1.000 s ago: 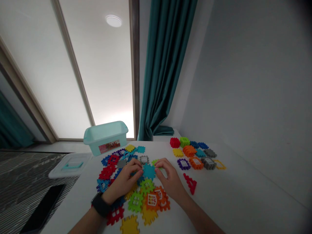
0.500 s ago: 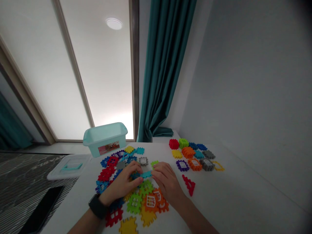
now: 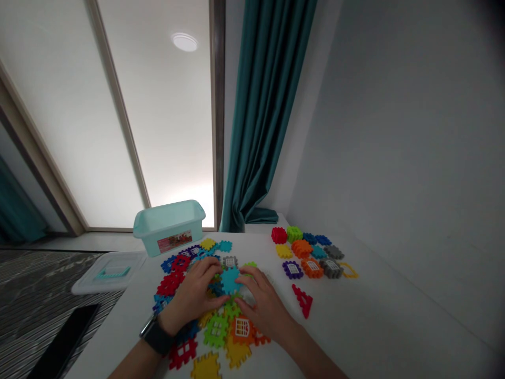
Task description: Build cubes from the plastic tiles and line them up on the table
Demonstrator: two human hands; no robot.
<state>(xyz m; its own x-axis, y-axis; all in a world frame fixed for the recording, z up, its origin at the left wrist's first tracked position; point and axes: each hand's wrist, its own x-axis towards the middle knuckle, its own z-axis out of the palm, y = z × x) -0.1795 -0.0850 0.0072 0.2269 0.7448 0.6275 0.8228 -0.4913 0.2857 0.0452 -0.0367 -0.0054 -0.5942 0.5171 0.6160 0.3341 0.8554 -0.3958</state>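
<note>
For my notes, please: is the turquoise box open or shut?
Open: the turquoise box has its top uncovered, and a translucent lid lies nearby.

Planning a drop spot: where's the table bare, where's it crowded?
Bare: white tabletop right of the red triangle, nearer than the yellow frame; smaller gap between the farthest cyan tile and red stack.
Crowded: overlapping tile pile around left hand and right hand.

Between your left hand (image 3: pixel 195 295) and right hand (image 3: pixel 265 301) is a flat, bright light-blue square (image 3: pixel 229 280), its edges notched with blocky teeth and its plain, broad face turned toward you.
</note>
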